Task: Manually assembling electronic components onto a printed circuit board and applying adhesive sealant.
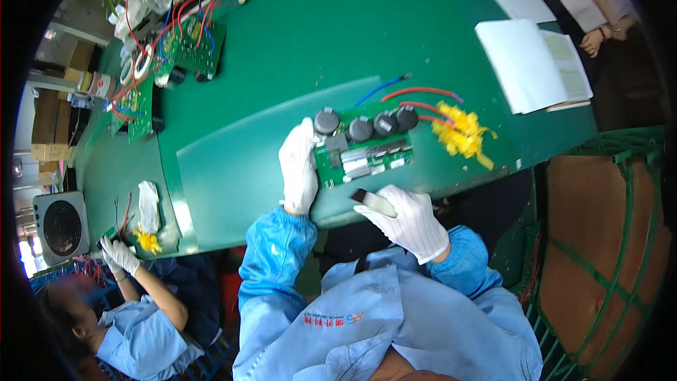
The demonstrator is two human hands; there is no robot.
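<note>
A green circuit board lies near the table's front edge, with several round black capacitors along its far side and metal-grey parts nearer me. My left hand, in a white glove, is closed on the board's left edge. In my right hand, also gloved, is a small flat brush with a pale handle and dark bristles. Its tip sits just off the board's near edge, apart from it. Red wires and a blue wire rise from the board's far side.
Yellow strips lie in a bunch right of the board. Wired boards stand at the far left, and an open notebook lies far right. A co-worker sits at left near a fan; another person's hand shows far right.
</note>
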